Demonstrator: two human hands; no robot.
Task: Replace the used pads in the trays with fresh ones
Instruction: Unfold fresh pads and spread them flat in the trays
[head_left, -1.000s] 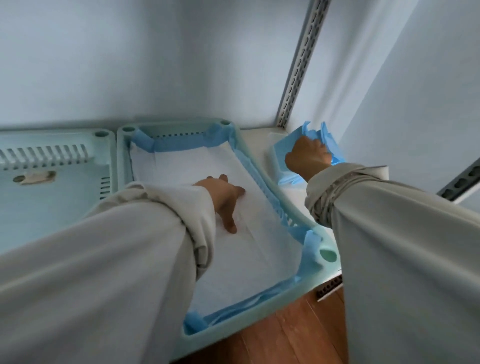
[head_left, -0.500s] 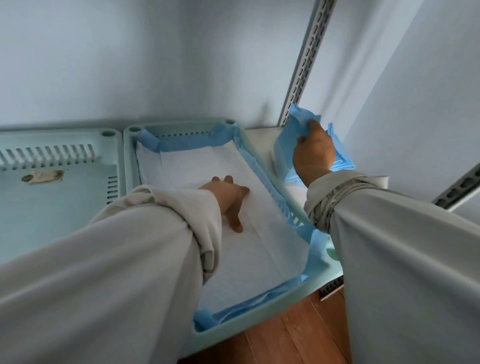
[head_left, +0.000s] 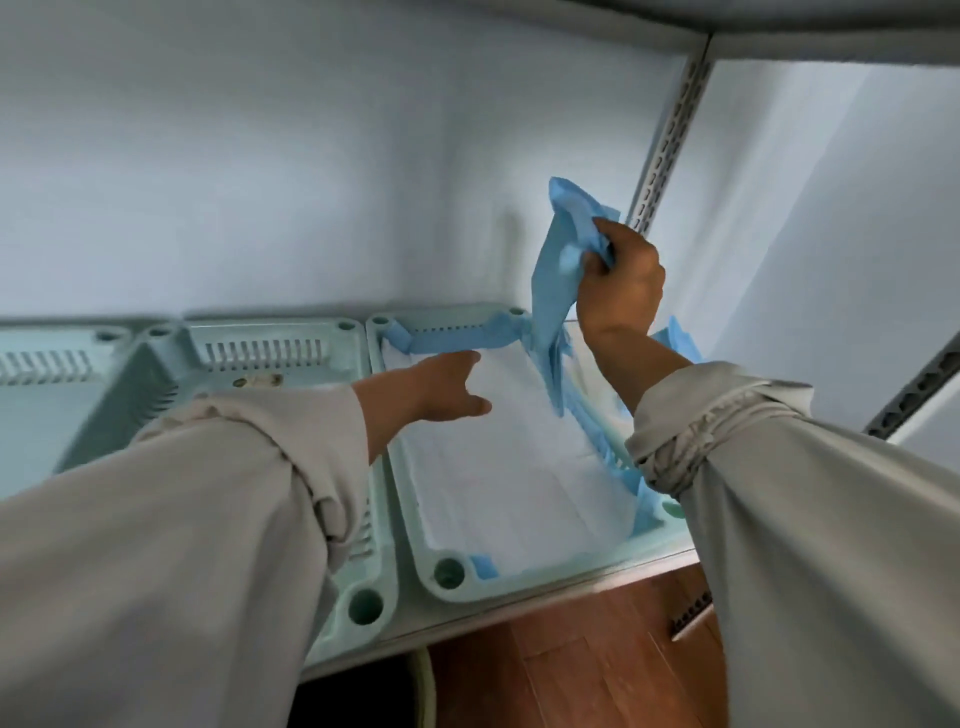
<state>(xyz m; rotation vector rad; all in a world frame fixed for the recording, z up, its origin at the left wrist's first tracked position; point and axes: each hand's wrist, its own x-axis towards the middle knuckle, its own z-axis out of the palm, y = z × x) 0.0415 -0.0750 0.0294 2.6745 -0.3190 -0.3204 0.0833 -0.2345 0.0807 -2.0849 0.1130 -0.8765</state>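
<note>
While a folded blue pad (head_left: 558, 270) is gripped and held up by the right hand (head_left: 618, 283) above the lined right tray (head_left: 395, 467), where the open left hand (head_left: 441, 389) rests, unfolding into the bare middle tray (head_left: 332, 343) is judged next.

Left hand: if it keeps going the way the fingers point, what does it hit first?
Probably the blue pad edge folded up along the back wall of the lined tray. The left hand reaches toward it over the white pad; its height above the pad is unclear.
</note>
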